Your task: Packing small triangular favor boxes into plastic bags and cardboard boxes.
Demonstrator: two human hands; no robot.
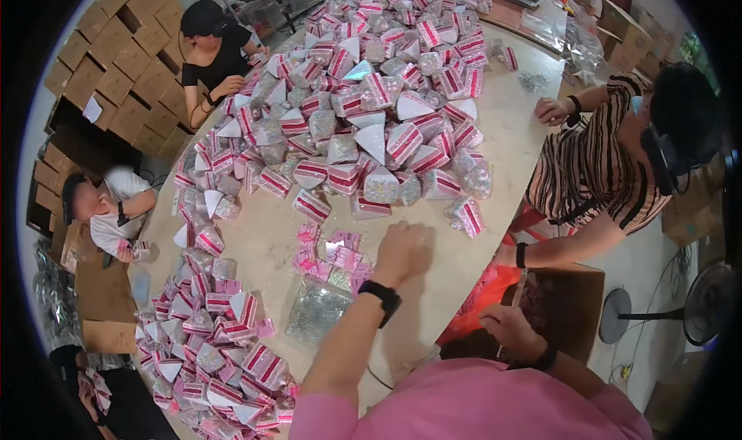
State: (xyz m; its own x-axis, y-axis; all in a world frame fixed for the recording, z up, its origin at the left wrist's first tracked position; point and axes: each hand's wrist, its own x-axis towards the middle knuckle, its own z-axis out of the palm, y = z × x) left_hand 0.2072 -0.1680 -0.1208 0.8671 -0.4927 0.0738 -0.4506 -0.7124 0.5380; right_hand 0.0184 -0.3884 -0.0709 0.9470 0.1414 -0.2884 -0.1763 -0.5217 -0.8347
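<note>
My left hand (406,248) is low over the table, just right of a loose cluster of small pink packets (345,256). Its fingers bend down out of sight. Below the packets lies a flat stack of clear plastic bags (315,310), beside my left forearm. My right hand (510,330) is past the table's right edge, over an open cardboard carton (568,295) lined with a red-orange plastic bag (481,299). Its fingers are curled in, and whatever they may hold is hidden. One wedge-shaped pack (466,216), white with dark pink stripes, lies nearest my left hand.
A big heap of similar wedge packs (371,108) covers the table's far half, with another heap (216,355) at near left. A co-worker in a striped top (576,169) reaches toward the carton. Other people sit along the left. A fan (707,305) stands at right.
</note>
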